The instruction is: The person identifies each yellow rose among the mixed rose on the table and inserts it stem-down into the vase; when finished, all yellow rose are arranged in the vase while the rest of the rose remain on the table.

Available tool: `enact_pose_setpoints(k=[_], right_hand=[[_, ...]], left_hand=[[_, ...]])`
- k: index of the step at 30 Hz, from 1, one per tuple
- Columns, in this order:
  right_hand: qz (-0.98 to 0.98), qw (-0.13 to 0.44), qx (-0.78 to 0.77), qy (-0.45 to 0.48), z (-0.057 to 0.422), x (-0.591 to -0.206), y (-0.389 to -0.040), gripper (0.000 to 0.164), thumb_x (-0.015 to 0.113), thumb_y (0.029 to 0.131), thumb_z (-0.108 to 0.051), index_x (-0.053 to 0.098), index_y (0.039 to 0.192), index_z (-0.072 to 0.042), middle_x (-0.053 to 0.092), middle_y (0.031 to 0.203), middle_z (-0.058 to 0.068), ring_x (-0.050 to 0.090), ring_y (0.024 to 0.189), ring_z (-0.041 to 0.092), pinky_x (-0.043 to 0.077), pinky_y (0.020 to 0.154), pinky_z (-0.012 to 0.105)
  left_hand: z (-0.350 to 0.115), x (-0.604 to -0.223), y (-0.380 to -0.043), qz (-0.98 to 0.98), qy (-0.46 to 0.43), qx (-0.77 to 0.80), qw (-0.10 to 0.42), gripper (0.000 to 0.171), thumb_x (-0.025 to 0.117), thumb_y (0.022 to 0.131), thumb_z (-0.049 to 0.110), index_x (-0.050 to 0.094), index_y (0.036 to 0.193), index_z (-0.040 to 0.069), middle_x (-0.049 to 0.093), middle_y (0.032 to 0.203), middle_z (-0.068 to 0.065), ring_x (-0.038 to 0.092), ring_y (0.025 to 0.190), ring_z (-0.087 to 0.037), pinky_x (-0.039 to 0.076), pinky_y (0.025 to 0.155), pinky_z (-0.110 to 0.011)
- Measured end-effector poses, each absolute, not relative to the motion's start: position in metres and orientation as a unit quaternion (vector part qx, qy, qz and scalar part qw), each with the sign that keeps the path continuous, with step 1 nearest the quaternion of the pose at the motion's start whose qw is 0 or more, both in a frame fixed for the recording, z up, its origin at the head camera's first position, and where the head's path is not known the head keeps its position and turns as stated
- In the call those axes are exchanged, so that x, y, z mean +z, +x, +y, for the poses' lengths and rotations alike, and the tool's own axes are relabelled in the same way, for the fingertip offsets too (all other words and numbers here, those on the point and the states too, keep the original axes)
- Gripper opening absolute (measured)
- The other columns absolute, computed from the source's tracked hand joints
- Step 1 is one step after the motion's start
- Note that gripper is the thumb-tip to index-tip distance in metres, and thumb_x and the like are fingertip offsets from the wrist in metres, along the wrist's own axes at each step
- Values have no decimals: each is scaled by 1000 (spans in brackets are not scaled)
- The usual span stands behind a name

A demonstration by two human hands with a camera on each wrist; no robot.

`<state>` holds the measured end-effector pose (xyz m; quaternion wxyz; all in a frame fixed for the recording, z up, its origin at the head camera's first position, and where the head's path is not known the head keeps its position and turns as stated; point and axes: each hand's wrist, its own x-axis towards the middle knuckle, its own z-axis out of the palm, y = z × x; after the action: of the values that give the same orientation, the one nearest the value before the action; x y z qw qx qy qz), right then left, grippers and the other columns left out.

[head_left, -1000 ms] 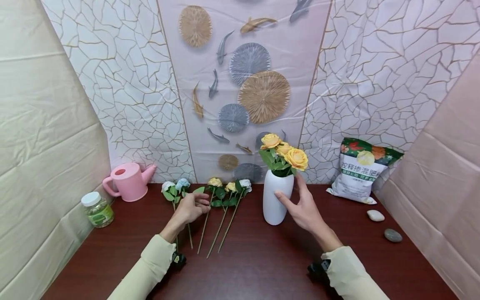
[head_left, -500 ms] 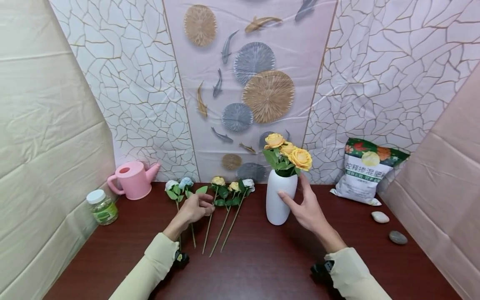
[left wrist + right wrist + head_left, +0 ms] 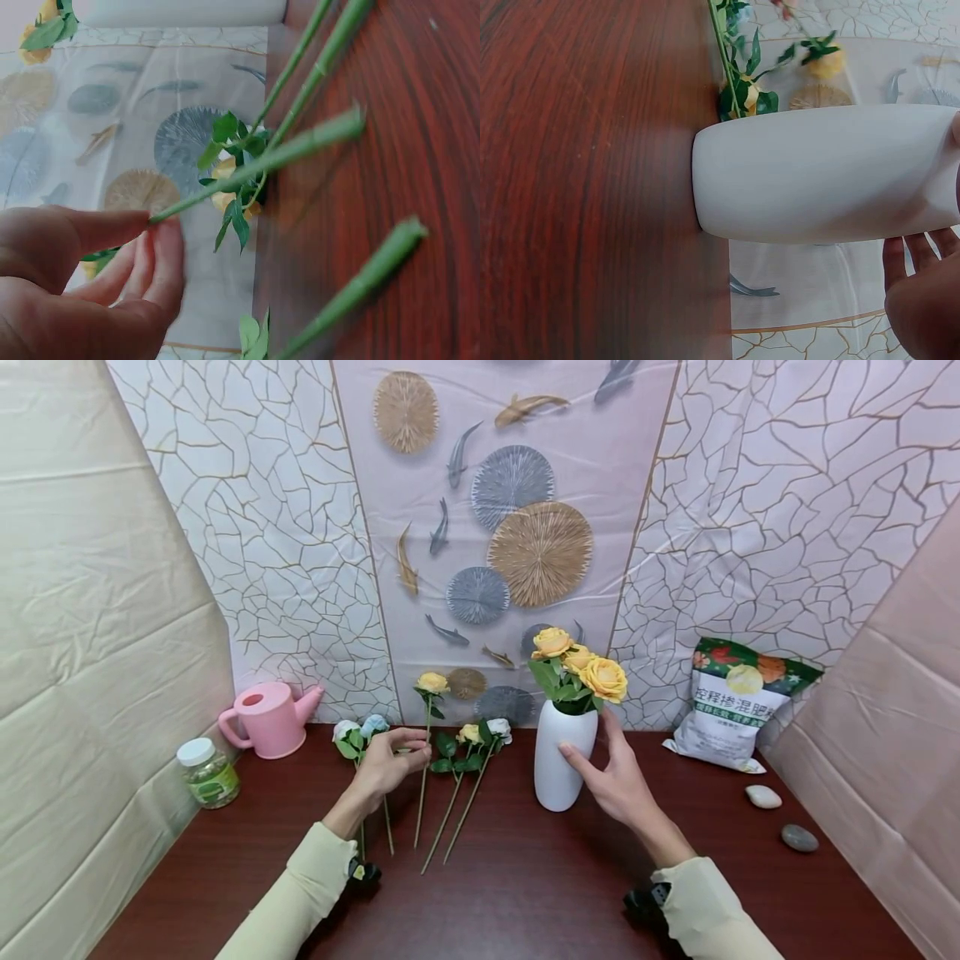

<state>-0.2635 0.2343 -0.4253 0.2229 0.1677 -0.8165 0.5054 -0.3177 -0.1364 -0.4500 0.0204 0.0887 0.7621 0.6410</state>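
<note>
Between thumb and fingertips my left hand (image 3: 390, 764) pinches the green stem of a yellow rose (image 3: 432, 683), its bloom raised above the other flowers. The left wrist view shows the rose's stem (image 3: 292, 150) slanting out from the pinch, its cut end near the tabletop. My right hand (image 3: 617, 777) holds the side of a white vase (image 3: 557, 760), thumb in front and fingers behind it. Several yellow roses (image 3: 577, 668) stand in the vase. Right of the left hand lie a yellow rose (image 3: 470, 733) and a white rose (image 3: 498, 728).
A white rose (image 3: 345, 730) and a blue rose (image 3: 374, 725) lie partly behind the left hand. Further left are a pink watering can (image 3: 266, 722) and a lidded jar (image 3: 210, 777). A fertilizer bag (image 3: 731, 710) and two stones (image 3: 799, 837) lie at the right.
My left hand has lifted the yellow rose from the table, and its bloom now stands higher against the backdrop. The right hand stays on the vase. The head view has shifted slightly.
</note>
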Motion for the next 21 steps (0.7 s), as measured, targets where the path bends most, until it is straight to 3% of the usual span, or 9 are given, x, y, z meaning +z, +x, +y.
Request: enact_pose_setpoints(k=[6,10,17,21], right_hand=[[-816,224,505,170,235,-426,-264,82,75,92,-29,25,157,-32,44,154,3,49,137,27,35,116,57],[-816,223,506,168,235,-426,-264,81,75,92,-32,25,156,-37,43,154,1,48,138,26,36,116,57],[-816,220,507,167,234,-426,-264,81,75,91,-33,26,155,-38,44,154,0,49,136,25,37,115,55],[-817,222,505,165,235,-426,-264,81,75,92,-33,25,155,-37,44,154,0,49,137,25,37,115,56]], left_hand=[[-130,-442,-315,710,116,695,-12,38,72,93,11,63,129,6,62,128,-29,71,108,-37,59,92,-43],[-123,-435,-312,670,130,730,-31,37,73,92,7,63,128,5,64,124,-26,74,103,-25,59,92,-39],[-111,-421,-306,653,149,740,-59,37,75,90,10,65,126,6,70,118,-18,70,112,-33,59,94,-40],[-101,-408,-304,662,157,728,-78,37,77,90,14,66,125,8,70,120,-16,71,109,-24,60,92,-36]])
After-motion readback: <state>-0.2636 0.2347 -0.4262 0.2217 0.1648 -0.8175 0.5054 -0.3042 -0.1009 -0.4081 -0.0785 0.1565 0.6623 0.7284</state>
